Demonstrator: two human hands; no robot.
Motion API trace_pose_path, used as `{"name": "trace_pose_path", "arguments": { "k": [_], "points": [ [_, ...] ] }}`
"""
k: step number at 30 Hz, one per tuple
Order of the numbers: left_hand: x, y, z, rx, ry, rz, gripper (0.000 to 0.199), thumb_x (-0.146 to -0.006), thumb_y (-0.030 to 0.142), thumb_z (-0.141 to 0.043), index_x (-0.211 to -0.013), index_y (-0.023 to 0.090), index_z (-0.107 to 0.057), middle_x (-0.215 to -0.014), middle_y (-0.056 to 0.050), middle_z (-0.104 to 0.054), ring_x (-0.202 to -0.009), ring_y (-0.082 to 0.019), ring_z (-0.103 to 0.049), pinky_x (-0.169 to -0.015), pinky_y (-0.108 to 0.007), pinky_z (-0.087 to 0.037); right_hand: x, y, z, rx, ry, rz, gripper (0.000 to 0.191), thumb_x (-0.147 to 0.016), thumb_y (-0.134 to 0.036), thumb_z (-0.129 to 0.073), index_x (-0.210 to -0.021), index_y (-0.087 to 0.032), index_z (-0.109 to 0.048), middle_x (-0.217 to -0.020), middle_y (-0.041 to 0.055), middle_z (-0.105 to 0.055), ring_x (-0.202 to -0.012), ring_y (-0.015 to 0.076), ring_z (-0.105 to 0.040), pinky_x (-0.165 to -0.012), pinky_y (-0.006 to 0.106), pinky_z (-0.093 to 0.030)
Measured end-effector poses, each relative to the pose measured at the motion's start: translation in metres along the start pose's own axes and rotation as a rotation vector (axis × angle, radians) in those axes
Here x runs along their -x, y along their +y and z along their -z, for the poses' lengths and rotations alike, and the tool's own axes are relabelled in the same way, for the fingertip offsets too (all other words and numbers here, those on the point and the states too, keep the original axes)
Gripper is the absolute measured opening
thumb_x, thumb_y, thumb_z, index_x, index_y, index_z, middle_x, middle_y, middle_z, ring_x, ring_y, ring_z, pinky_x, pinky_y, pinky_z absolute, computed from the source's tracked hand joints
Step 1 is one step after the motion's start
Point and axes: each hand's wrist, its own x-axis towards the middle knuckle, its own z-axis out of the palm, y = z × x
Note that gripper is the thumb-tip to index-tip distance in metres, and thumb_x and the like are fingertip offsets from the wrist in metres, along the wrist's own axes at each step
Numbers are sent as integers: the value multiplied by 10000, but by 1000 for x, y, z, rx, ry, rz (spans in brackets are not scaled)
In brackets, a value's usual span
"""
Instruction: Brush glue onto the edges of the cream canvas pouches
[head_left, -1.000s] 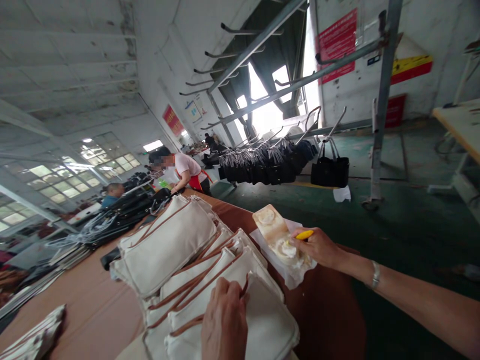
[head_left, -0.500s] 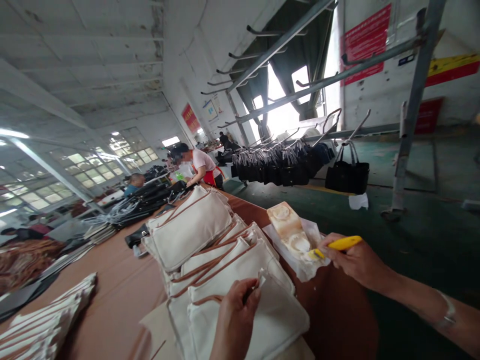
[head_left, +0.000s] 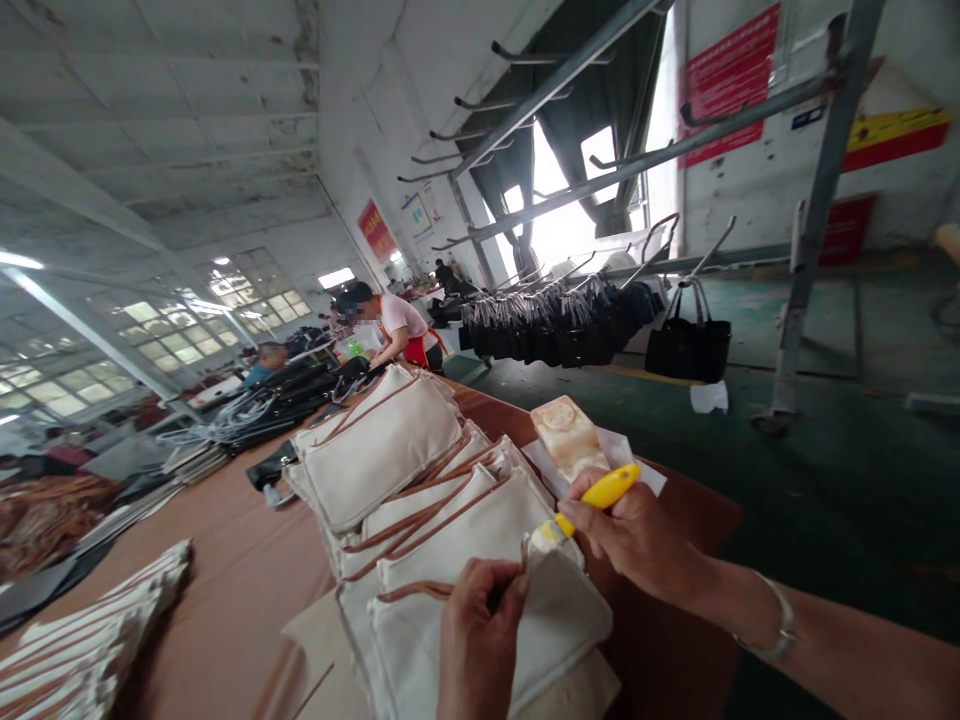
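Observation:
My right hand [head_left: 637, 535] grips a yellow-handled paintbrush [head_left: 611, 486]. White paste coats its bristles, which are at the tip of a small strip [head_left: 524, 553] pinched between my left thumb and fingers. My left hand [head_left: 484, 625] is over a pile of cream bags [head_left: 450, 520] with brown straps and edging; most of the strip is hidden in its fingers. Behind my right hand, a paste-smeared, cream-coloured container [head_left: 564, 428] lies on a white sheet [head_left: 649, 474] near the table's right edge.
The brown-covered table [head_left: 225, 560] bears a stack of cream-and-brown pieces [head_left: 97, 640] at left and black goods [head_left: 292, 388] farther back. A person [head_left: 401, 325] bends over the far end. Beyond the right edge, a metal rack [head_left: 802, 250] holds black bags [head_left: 688, 345].
My right hand has carried the brush left from the container to the strip in my left hand. My left hand keeps its pinch and has shifted only slightly.

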Motion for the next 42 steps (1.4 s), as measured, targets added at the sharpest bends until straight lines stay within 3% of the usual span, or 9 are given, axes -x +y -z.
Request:
{"name": "trace_pose_path", "arguments": {
  "k": [4, 9, 14, 19, 23, 26, 30, 33, 42],
  "points": [
    [2, 2, 0, -22, 12, -32, 279, -827, 456, -623, -776, 198, -716, -746, -18, -612, -695, -162, -561, -668, -262, -445, -3, -8, 6, 14, 81, 42, 294, -936, -442, -566, -844, -163, -581, -510, -54, -470, -431, 94, -419, -425, 200, -341],
    [5, 0, -6, -30, 33, -75, 279, -833, 458, -623, -774, 201, -715, -740, -16, -611, -684, -157, -574, -653, -256, -457, 5, -13, 8, 57, -25, 55, 261, -907, -413, -622, -822, -171, -578, -522, -55, -463, -448, 102, -428, -436, 207, -340],
    [11, 2, -8, -70, 25, -111, 281, -852, 458, -601, -790, 211, -720, -753, -20, -619, -683, -157, -592, -653, -252, -467, 6, -11, 8, 63, 29, 86, 241, -930, -397, -596, -839, -174, -580, -545, -46, -488, -481, 118, -457, -471, 222, -369],
    [13, 1, -8, -155, 1, -88, 233, -855, 412, -608, -884, 221, -738, -796, -31, -648, -710, -167, -617, -670, -257, -479, 14, -12, 13, 118, -43, 132, 237, -935, -385, -587, -829, -173, -592, -559, -40, -467, -476, 114, -443, -447, 222, -354],
    [17, -5, -13, -216, 17, -122, 235, -861, 409, -606, -817, 214, -729, -731, -14, -607, -661, -149, -594, -632, -240, -459, 12, -13, 27, 154, 103, 123, 266, -942, -423, -572, -851, -176, -607, -575, -30, -491, -485, 118, -459, -453, 220, -377],
    [25, -6, -18, -269, 69, -239, 306, -902, 414, -563, -716, 209, -693, -713, -14, -583, -644, -133, -575, -608, -221, -456, 11, -16, 38, 95, 120, 61, 287, -945, -451, -572, -864, -176, -593, -523, -50, -464, -420, 96, -402, -394, 202, -311],
    [41, 0, -18, -464, 250, -573, 231, -956, 302, -501, -885, 240, -712, -746, -32, -596, -697, -147, -576, -654, -236, -483, 16, -24, 44, -86, 29, 4, 302, -937, -458, -595, -850, -172, -552, -464, -72, -423, -377, 76, -334, -377, 193, -251],
    [50, 5, -13, -615, 272, -751, 213, -960, 184, -474, -986, 227, -681, -740, -37, -598, -709, -156, -576, -669, -250, -498, 23, -33, 46, -165, -52, -13, 265, -941, -419, -605, -864, -170, -551, -454, -80, -402, -380, 69, -312, -384, 190, -221],
    [53, -1, -10, -769, 212, -877, 218, -946, 134, -457, -1093, 191, -607, -767, -57, -610, -725, -182, -611, -651, -278, -516, 37, -60, 32, 84, -347, 47, 199, -921, -325, -586, -796, -172, -565, -610, -26, -515, -513, 98, -445, -465, 211, -334]
  ]
}}
